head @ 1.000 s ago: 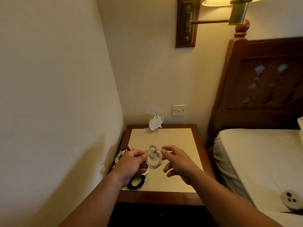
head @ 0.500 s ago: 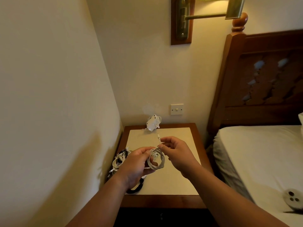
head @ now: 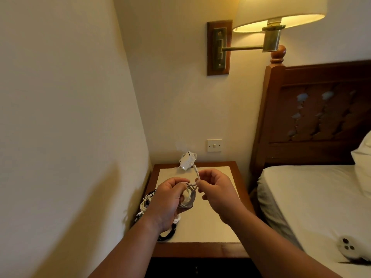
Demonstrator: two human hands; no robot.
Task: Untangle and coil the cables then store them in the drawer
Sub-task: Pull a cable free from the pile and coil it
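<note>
The fingers (head: 201, 185) of my right hand (head: 216, 193) pinch the free end of the white cable (head: 189, 199). My left hand (head: 167, 199) grips its coil, fingers curled round the loops, above the counter (head: 210, 227) toward its left edge.

I judge I'm finishing this coil. Next the tail needs wrapping or tucking without loosening the loops.

Count:
- one coil in hand;
- one white bundle (head: 145, 204) and one black cable (head: 167, 234) at the counter's left edge, partly hidden by my wrist, perhaps more;
- one white adapter (head: 186, 161) at the back edge.

The drawer I cannot make out.
</note>
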